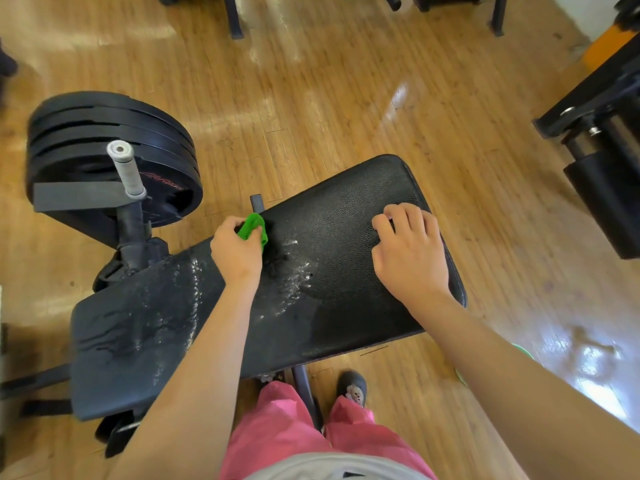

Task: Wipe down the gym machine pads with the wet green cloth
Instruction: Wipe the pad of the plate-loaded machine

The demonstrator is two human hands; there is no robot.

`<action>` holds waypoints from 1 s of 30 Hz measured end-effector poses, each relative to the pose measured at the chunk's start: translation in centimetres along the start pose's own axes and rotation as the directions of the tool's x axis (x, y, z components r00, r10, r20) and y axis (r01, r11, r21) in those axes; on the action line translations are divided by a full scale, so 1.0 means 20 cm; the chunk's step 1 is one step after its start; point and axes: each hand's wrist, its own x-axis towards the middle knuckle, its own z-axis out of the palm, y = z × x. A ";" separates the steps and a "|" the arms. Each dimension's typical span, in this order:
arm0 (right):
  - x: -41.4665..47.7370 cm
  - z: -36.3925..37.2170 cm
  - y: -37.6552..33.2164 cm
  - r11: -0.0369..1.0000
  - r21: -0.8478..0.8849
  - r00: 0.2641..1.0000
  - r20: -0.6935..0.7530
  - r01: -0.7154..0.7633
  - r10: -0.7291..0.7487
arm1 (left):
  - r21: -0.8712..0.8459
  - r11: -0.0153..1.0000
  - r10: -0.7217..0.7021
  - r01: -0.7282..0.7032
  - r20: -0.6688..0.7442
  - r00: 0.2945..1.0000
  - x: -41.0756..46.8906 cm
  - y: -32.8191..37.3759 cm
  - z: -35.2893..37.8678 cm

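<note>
Wet green cloth (pixel 254 230) bunched in left hand (pixel 237 252); right hand (pixel 408 252) (flat, gripping nothing) braces textured black vinyl pad (pixel 346 209): sweep overlapping strokes toward dry end.

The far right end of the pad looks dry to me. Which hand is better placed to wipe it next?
The left hand: it already grips the green cloth at the pad's far edge, beside the wet streaks. The right hand is nearer the dry end but rests bare on the pad, bracing.

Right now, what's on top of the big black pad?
On the pad: the left hand clutching the green cloth, the right hand resting flat, and wet streaks. Whatever's beneath the hands is hidden.
</note>
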 end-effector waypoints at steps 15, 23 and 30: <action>0.01 -0.01 -0.01 1.000 0.007 1.000 0.010 -0.006 0.006 | -0.162 0.964 0.232 -0.212 0.119 0.965 -0.22 0.11 0.12; 0.00 -0.02 0.00 0.997 0.074 1.000 -0.006 -0.018 0.019 | -0.045 0.993 0.117 -0.113 0.088 0.989 -0.20 -0.12 -0.02; -0.05 -0.04 -0.09 0.976 0.219 1.000 0.006 0.003 -0.004 | -0.086 0.996 0.023 -0.016 0.078 0.997 -0.18 -0.19 -0.06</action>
